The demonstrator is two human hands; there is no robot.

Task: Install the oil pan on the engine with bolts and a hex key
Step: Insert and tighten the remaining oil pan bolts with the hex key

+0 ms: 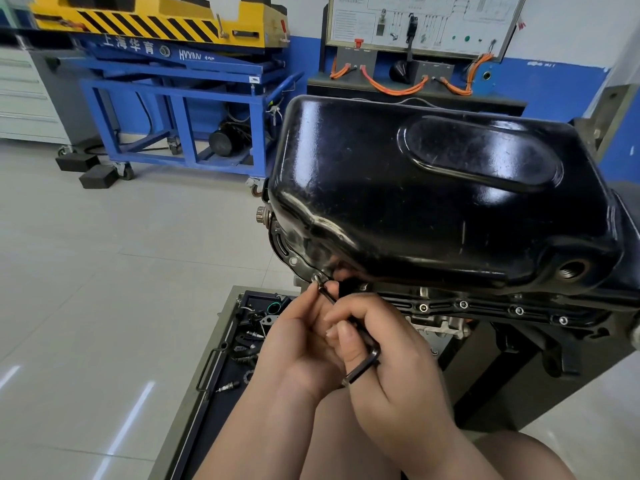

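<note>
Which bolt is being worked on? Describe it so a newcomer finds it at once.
Start at the glossy black oil pan. Follow its flange to the near left corner, where left hand and right hand meet. That bolt has the hex key in it; the bolts to its right stand untouched.
</note>
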